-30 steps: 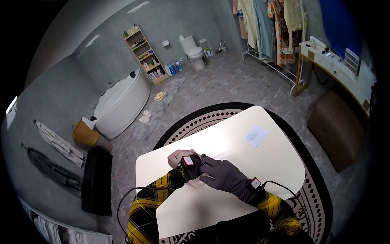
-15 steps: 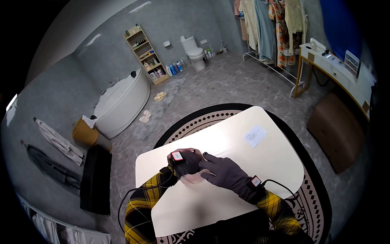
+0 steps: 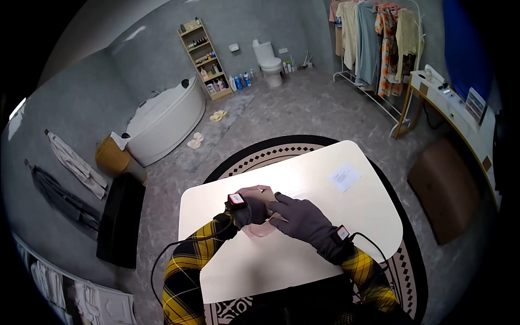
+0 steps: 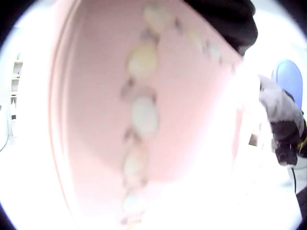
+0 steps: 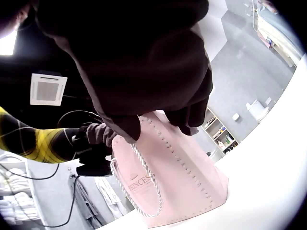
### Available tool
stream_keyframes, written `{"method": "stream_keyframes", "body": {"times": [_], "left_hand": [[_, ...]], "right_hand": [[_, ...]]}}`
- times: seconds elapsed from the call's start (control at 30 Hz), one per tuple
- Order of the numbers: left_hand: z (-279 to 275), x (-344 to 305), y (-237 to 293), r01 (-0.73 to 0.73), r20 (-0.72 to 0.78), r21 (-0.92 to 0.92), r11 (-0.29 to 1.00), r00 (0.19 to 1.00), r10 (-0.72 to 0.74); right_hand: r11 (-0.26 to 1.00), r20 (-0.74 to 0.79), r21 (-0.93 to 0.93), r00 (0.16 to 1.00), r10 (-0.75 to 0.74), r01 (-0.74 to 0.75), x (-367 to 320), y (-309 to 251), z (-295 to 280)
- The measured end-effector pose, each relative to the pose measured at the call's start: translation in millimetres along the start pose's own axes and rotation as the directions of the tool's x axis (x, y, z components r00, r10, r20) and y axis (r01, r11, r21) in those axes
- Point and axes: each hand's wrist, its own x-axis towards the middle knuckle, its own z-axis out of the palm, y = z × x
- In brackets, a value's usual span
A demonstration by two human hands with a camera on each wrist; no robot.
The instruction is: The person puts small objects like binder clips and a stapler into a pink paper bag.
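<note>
A pink gift bag [image 3: 261, 229] with a twisted white rope handle [image 5: 156, 189] stands on the white table. It bears the printed word "PRINCESS" and rows of small gem-like studs, which fill the left wrist view up close. Both hands wear dark gloves. At the bag's upper left edge, my left hand [image 3: 251, 211] grips it; its fingertips are mostly hidden in the head view. From the other side my right hand [image 3: 301, 218] holds the top of the bag [image 5: 177, 163], thumb on one face and fingers on the other.
A white paper [image 3: 344, 177] lies at the table's far right. Cables trail from both wrists over the plaid sleeves. Around the table [image 3: 319, 162] are a patterned round rug [image 3: 260, 158], a brown bench [image 3: 447, 189] on the right and a black seat [image 3: 122, 222] on the left.
My left hand has shifted left and up along the bag, and more of the bag's upper side now shows beyond it. The right hand stays nearly in place. The head view has tilted slightly.
</note>
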Motion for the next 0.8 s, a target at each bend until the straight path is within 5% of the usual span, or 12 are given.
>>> {"method": "stream_keyframes", "body": {"times": [0.07,0.1,0.23,0.3,0.4,0.43,0.53,0.67,0.73,0.77,0.8], "left_hand": [[20,-6,14,-0.051,-0.095,0.233,0.971,0.993,0.075],[14,-2,6,0.044,-0.122,-0.230,0.972,0.990,-0.074],[-7,6,-26,0.086,-0.023,-0.334,0.939,0.995,-0.099],[-13,4,-52,-0.235,-0.056,-0.523,0.819,0.969,0.242],[-25,16,-55,-0.032,0.077,-0.494,0.869,0.994,0.081],[-33,20,-67,0.065,-0.025,-0.183,0.981,0.997,-0.070],[-79,31,-162,-0.012,-0.246,-0.034,0.999,0.969,0.003],[-3,7,-24,-0.039,-0.018,-0.322,0.946,0.999,0.035],[26,-4,8,-0.052,-0.204,0.012,0.999,0.978,0.053],[39,-10,40,0.024,-0.091,-0.272,0.962,0.995,-0.051],[44,-13,43,0.022,-0.093,-0.277,0.961,0.994,-0.050]], "right_hand": [[1.000,0.042,0.021,0.999,0.011,-0.012,1,-1,-3],[0.998,0.081,0.052,0.996,0.028,-0.032,1,-2,-4],[0.997,0.028,0.073,0.999,0.030,-0.032,-1,-5,-1],[0.996,0.051,0.073,0.998,0.048,-0.052,0,-4,-1],[0.996,0.075,0.056,0.995,0.068,-0.072,-1,-3,-1],[0.997,0.070,0.035,0.995,0.066,-0.068,-1,-2,-1],[0.998,0.019,0.059,0.999,0.035,-0.036,-3,3,4],[0.997,-0.001,0.076,1.000,0.029,-0.029,-1,1,6],[0.998,0.006,0.051,0.999,0.034,-0.034,-1,0,7],[0.998,0.011,0.049,0.999,0.035,-0.035,-2,0,8],[0.999,-0.005,0.036,1.000,0.005,-0.005,-2,1,9]]}}
